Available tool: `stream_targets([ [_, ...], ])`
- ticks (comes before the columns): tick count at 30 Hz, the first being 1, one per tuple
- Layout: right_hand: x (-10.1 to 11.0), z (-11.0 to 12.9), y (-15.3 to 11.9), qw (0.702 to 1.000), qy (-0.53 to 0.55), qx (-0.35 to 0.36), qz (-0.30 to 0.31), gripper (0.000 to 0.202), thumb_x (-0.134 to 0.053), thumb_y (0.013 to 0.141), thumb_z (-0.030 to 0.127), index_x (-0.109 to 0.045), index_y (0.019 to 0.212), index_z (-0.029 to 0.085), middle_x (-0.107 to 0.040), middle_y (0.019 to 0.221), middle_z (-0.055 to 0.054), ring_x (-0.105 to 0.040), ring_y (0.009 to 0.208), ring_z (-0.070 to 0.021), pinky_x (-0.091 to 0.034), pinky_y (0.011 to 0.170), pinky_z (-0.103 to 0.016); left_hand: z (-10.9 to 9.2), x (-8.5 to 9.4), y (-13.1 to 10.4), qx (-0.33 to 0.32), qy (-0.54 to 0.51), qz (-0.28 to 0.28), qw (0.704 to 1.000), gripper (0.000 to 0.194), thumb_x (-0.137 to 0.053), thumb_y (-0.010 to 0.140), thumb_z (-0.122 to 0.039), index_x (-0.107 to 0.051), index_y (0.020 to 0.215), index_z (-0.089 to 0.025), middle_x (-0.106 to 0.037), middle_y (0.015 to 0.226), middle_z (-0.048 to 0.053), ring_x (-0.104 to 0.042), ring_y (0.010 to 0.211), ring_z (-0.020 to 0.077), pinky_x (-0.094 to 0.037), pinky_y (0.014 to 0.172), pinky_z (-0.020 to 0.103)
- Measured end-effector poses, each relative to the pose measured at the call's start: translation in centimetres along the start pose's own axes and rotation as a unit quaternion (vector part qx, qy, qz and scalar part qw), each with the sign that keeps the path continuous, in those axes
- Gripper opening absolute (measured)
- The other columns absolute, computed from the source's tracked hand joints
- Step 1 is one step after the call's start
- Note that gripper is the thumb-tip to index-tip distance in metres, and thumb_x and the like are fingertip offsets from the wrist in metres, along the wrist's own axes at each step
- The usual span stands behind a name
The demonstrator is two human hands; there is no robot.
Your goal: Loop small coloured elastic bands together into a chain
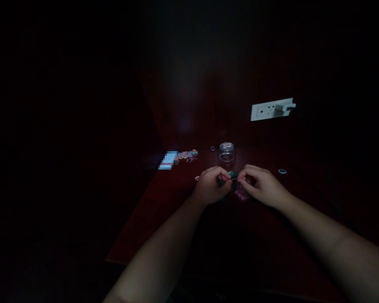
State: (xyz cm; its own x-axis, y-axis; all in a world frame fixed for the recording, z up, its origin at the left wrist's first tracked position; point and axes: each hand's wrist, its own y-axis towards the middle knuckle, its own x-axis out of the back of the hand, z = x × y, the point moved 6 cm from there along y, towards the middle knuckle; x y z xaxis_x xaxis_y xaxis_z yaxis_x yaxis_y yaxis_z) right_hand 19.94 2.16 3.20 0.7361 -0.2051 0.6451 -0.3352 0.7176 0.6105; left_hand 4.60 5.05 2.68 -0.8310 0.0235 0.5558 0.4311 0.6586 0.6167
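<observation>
Over the dark red table my left hand (pixel 213 184) and my right hand (pixel 260 184) face each other, fingertips pinched. A thin elastic band (pixel 234 179) runs taut between the two pinches; its colour is hard to make out in the dim light. Just behind the fingers are green hair ties (pixel 230 173). Below the right fingertips a bunch of pink hair ties (pixel 242 194) lies on the table, partly covered by the hand. Beside the left knuckles a pink ring-shaped hair tie (pixel 197 178) shows in part.
A clear lidded jar (pixel 226 153) stands behind the hands. Mixed coloured hair ties (pixel 188 156) are heaped at the left, beside a bright blurred rectangle (pixel 168 160). Single ties (pixel 282 171) lie right and back. On the wall is a socket panel (pixel 273 109) with a plug.
</observation>
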Motion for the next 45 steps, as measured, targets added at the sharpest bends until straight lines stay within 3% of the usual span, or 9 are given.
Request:
stream_targets([
  [3,-0.02,0.07,0.01,1.0,0.0,0.001,-0.002,0.011,-0.055,0.087,0.018,-0.059,0.077,0.019,-0.056,0.073,-0.002,-0.054,0.065,-0.0152,-0.041,0.059,-0.027,0.04,-0.17,-0.06,0.001,-0.013,0.012,1.0,0.012,-0.067,0.076,-0.021,-0.065,0.087,-0.017,-0.067,0.083,0.002,-0.061,0.073,0.0128,-0.05,0.068,0.025],
  [9,-0.07,0.19,0.05,1.0,0.0,0.004,0.004,0.01,-0.057,0.086,0.018,-0.06,0.077,0.019,-0.057,0.073,-0.003,-0.054,0.066,-0.0156,-0.041,0.059,-0.027,0.25,-0.22,-0.02,0.009,0.0,0.011,1.0,0.005,-0.063,0.08,-0.022,-0.066,0.079,-0.018,-0.066,0.076,0.002,-0.059,0.07,0.0123,-0.048,0.065,0.024],
  [22,-0.11,-0.02,0.06,1.0,0.0,0.003,0.004,0.009,-0.057,0.086,0.018,-0.06,0.077,0.019,-0.056,0.072,-0.002,-0.054,0.066,-0.0157,-0.041,0.06,-0.027,0.17,-0.24,-0.06,0.012,-0.013,0.014,1.0,0.011,-0.067,0.08,-0.027,-0.065,0.083,-0.016,-0.067,0.08,0.002,-0.061,0.072,0.0123,-0.049,0.066,0.024],
  [45,0.1,0.12,0.05,1.0,-0.001,0.007,-0.001,0.008,-0.058,0.085,0.019,-0.06,0.077,0.02,-0.058,0.072,-0.003,-0.055,0.067,-0.0168,-0.042,0.06,-0.028,0.65,-0.1,0.06,0.026,0.006,-0.002,1.0,0.006,-0.064,0.083,-0.023,-0.067,0.081,-0.018,-0.069,0.08,0.002,-0.061,0.071,0.0119,-0.05,0.068,0.024],
])
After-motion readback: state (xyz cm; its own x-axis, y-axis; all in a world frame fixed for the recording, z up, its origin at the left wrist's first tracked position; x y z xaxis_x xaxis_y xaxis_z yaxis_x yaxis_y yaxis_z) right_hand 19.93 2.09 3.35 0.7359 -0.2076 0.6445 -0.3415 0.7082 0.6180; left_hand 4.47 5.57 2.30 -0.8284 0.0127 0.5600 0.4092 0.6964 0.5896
